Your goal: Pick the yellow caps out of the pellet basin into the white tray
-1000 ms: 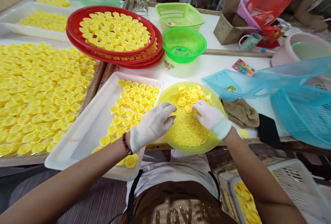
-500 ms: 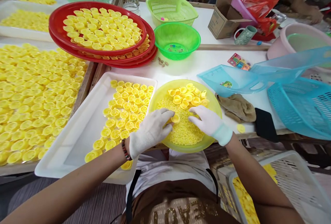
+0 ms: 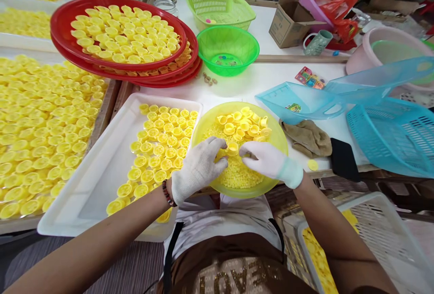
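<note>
My left hand (image 3: 200, 165), in a white glove, holds a small yellow plastic cup (image 3: 232, 148) at its fingertips above a yellow bowl (image 3: 280, 138). Facing it, my gloved right hand (image 3: 266, 160) has its fingers curled together close to that cup; whatever they may pinch is too small to make out. Small yellow pellets (image 3: 242, 177) fill the bowl's near part. A heap of loose yellow cups (image 3: 244, 122) lies on its far side. To the left, a white tray (image 3: 105, 172) bears rows of similar cups with patterned tops.
Stacked red trays (image 3: 61, 27) full of yellow pieces stand at the back left. Behind the bowl is a green basin (image 3: 228, 49). A blue scoop (image 3: 291, 99), a brown cloth (image 3: 307, 138), a black flat object (image 3: 344, 160) and a blue basket (image 3: 393, 135) lie to the right.
Both hands were over the bowl, the right at the cup heap. The left took hold of a cup; the right drew back from the heap and moved up to it. The view shifted slightly.
</note>
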Action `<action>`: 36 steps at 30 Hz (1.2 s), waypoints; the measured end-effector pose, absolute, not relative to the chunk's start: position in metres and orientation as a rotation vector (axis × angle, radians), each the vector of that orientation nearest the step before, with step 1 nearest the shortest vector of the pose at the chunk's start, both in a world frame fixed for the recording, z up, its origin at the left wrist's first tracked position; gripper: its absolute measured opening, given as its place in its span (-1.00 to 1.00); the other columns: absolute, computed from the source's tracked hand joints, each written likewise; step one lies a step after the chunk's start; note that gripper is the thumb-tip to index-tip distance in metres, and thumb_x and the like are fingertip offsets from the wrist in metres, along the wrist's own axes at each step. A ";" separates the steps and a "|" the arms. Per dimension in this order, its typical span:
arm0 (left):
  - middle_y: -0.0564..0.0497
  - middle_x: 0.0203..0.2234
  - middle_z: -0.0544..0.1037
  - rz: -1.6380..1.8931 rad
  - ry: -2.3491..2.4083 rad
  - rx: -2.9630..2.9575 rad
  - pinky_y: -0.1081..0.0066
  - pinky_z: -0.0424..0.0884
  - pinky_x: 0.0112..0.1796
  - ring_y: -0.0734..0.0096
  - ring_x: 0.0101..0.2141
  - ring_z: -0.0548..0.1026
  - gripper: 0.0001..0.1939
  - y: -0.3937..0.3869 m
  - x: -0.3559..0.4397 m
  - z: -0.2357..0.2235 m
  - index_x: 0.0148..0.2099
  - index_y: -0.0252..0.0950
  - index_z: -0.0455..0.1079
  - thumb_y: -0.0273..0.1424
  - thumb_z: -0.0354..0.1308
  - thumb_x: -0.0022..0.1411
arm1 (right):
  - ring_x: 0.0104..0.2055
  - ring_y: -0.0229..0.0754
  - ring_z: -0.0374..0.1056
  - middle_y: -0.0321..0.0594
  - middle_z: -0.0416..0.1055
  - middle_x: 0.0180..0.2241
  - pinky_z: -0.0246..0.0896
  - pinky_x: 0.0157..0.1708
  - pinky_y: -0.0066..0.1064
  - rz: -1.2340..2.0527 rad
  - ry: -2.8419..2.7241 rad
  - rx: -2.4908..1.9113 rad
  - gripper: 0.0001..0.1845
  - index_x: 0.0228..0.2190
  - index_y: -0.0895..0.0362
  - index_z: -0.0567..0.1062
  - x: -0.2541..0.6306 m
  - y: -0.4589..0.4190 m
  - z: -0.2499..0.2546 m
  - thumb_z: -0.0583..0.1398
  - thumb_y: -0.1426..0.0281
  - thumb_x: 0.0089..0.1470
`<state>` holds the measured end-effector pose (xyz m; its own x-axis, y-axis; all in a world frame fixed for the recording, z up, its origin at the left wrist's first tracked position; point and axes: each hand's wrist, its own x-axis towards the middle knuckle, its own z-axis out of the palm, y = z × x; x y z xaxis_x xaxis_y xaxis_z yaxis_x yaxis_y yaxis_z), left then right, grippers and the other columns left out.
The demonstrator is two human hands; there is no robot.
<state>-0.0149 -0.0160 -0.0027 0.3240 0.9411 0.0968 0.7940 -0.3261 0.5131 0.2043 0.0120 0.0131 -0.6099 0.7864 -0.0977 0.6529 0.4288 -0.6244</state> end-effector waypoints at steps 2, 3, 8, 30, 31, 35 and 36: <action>-0.13 -0.11 0.52 0.505 1.537 2.281 0.20 0.45 -0.12 0.15 -0.13 0.52 -0.69 -0.015 -0.014 -0.001 0.01 -0.29 0.36 -0.36 0.16 0.22 | -0.31 -0.22 0.35 -0.26 0.49 -0.33 0.22 -0.25 -0.37 0.865 -2.424 -1.223 -0.87 -0.32 0.11 0.46 0.201 0.014 0.020 0.11 0.50 0.11; -0.14 -0.09 0.51 0.478 1.532 2.318 0.19 0.44 -0.12 0.13 -0.13 0.51 -0.67 -0.013 -0.013 0.000 0.03 -0.29 0.35 -0.33 0.16 0.22 | -0.31 -0.22 0.35 -0.26 0.48 -0.32 0.22 -0.24 -0.37 0.836 -2.402 -1.195 -0.87 -0.31 0.11 0.45 0.198 0.016 0.022 0.11 0.49 0.12; -0.11 -0.19 0.47 0.339 1.556 2.458 0.18 0.39 -0.17 0.15 -0.22 0.48 -0.68 0.000 0.002 0.004 0.00 -0.25 0.36 -0.27 0.16 0.21 | -0.22 -0.19 0.37 -0.24 0.48 -0.29 0.23 -0.16 -0.34 0.747 -2.316 -1.165 -0.87 -0.31 0.09 0.43 0.188 0.021 0.020 0.09 0.51 0.14; -0.12 -0.14 0.55 0.417 1.523 2.410 0.19 0.45 -0.08 0.13 -0.12 0.53 -0.75 -0.023 -0.022 0.005 -0.01 -0.26 0.34 -0.37 0.15 0.27 | -0.20 -0.05 0.41 -0.06 0.49 -0.17 0.25 -0.17 -0.26 0.903 -2.623 -1.457 -0.75 -0.14 0.16 0.47 0.196 -0.008 -0.007 0.20 0.36 0.11; -0.14 -0.11 0.54 0.467 1.555 2.382 0.18 0.45 -0.05 0.11 -0.09 0.52 -0.71 -0.026 -0.024 0.001 0.03 -0.27 0.34 -0.36 0.16 0.26 | -0.19 -0.06 0.40 -0.08 0.49 -0.19 0.25 -0.16 -0.27 0.941 -2.612 -1.413 -0.79 -0.18 0.16 0.47 0.193 -0.005 -0.008 0.19 0.41 0.10; -0.15 -0.08 0.54 0.542 1.596 2.334 0.18 0.45 -0.04 0.10 -0.07 0.52 -0.74 -0.031 -0.024 -0.004 -0.03 -0.27 0.37 -0.35 0.20 0.23 | -0.20 -0.10 0.40 -0.15 0.51 -0.25 0.25 -0.13 -0.27 0.988 -2.541 -1.280 -0.87 -0.29 0.14 0.47 0.194 0.004 -0.001 0.14 0.52 0.09; -0.14 -0.10 0.54 0.527 1.584 2.335 0.19 0.45 -0.05 0.11 -0.09 0.52 -0.78 -0.030 -0.024 -0.003 -0.07 -0.26 0.38 -0.36 0.19 0.24 | -0.19 -0.11 0.40 -0.16 0.51 -0.25 0.25 -0.12 -0.27 0.966 -2.508 -1.240 -0.86 -0.30 0.13 0.47 0.195 0.005 0.003 0.13 0.54 0.10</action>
<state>-0.0237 -0.0301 -0.0030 0.3358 0.9307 0.1452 0.8323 -0.3654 0.4169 0.1951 0.0047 0.0030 -0.6354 0.7630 -0.1182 0.6453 0.4407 -0.6239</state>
